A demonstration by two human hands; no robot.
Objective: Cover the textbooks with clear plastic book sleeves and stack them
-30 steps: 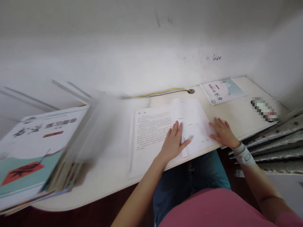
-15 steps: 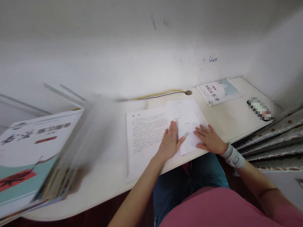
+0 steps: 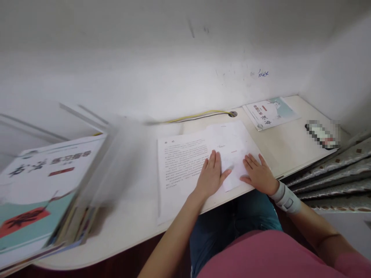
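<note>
An open book of printed text lies on the white desk in front of me. My left hand lies flat on its left page, fingers together and stretched out, thumb reaching onto the right page. My right hand rests flat on the right page near the desk's front edge, fingers spread; a grey band is on that wrist. Neither hand holds anything.
A tall pile of books with a white and teal cover on top stands at the left. A thin booklet lies at the back right, a blurred dark object right of it. A yellow cable runs along the wall into a desk hole.
My right hand slid left from the page's outer edge toward the book's middle, then back slightly right. The left hand stayed pressed on the book.
</note>
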